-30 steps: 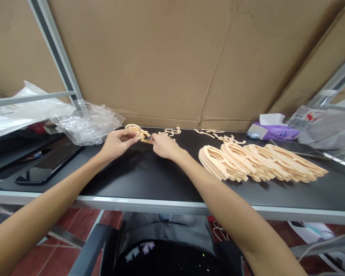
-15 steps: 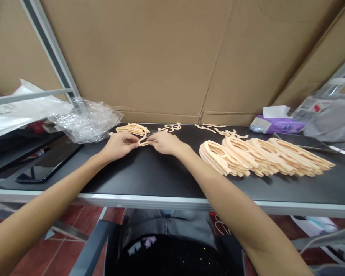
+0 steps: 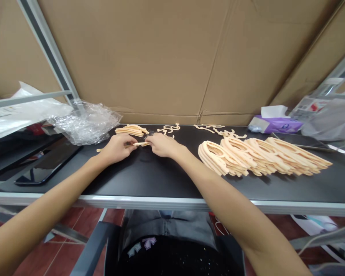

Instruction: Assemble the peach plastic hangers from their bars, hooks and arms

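Note:
A thin cream-coloured piece [image 3: 140, 143] spans the gap between my hands, seen nearly edge-on. My left hand [image 3: 119, 147] pinches its left part, and a narrow tip pokes out on the far side of that hand. At its right end, the fingers of my right hand [image 3: 162, 145] are closed on it. Just behind my left hand lies a small pile of cream curved pieces [image 3: 130, 130]. Small loose curved pieces [image 3: 169, 128] lie beyond my right hand. My fingers hide much of the held piece.
Fanned stacks of cream looped pieces [image 3: 264, 155] cover the right of the black table [image 3: 149, 180]. More loose pieces [image 3: 230, 133] lie behind them, near a purple tissue box [image 3: 278, 123]. Crumpled clear plastic [image 3: 84, 120] and a dark phone-like slab [image 3: 47, 165] are at left.
The cream piece has turned: its curved arm stood up between my hands before, and now it lies flat and edge-on. Both hands stay in nearly the same place.

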The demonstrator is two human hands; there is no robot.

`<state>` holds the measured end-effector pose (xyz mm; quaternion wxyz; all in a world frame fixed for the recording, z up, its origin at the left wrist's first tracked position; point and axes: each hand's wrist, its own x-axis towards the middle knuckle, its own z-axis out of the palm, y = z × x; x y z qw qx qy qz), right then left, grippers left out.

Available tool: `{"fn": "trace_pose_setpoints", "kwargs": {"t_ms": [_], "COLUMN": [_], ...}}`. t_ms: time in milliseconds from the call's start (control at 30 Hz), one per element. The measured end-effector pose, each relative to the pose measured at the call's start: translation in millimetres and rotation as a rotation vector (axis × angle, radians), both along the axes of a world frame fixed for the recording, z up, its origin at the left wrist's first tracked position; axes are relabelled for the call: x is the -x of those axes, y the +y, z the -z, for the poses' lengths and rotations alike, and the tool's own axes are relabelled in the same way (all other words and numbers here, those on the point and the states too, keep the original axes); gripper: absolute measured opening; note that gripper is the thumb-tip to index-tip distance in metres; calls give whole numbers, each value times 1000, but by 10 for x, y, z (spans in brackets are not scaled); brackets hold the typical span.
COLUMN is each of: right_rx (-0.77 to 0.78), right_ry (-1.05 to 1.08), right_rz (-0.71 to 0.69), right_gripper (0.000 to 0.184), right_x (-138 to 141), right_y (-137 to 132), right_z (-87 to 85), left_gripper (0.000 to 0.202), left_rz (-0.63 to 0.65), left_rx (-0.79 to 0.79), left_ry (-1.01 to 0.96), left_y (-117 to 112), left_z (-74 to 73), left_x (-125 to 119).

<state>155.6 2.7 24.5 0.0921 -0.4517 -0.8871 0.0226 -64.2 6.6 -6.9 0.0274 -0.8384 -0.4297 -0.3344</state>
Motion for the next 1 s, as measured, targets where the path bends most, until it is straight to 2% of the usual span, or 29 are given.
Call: {"fn": "trace_pose_setpoints", "kwargs": {"t_ms": [200, 500, 1000], "right_rx": [1, 11, -22], "right_ry": [23, 47, 62], "right_rz": [28, 23, 11], "right_gripper": [31, 29, 33], "right_x": [-1, 18, 61], "right_y": [-22, -32, -89], "right_z": [-23, -30, -25], "left_gripper": [26, 26, 20], "left_rz": [18, -5, 58], "left_rx": [-137, -185, -259], "left_ry": [123, 95, 51], "left_y": [-52, -125, -159], "left_z": [-24, -46, -63], "left_x": [-8, -100, -114]}}
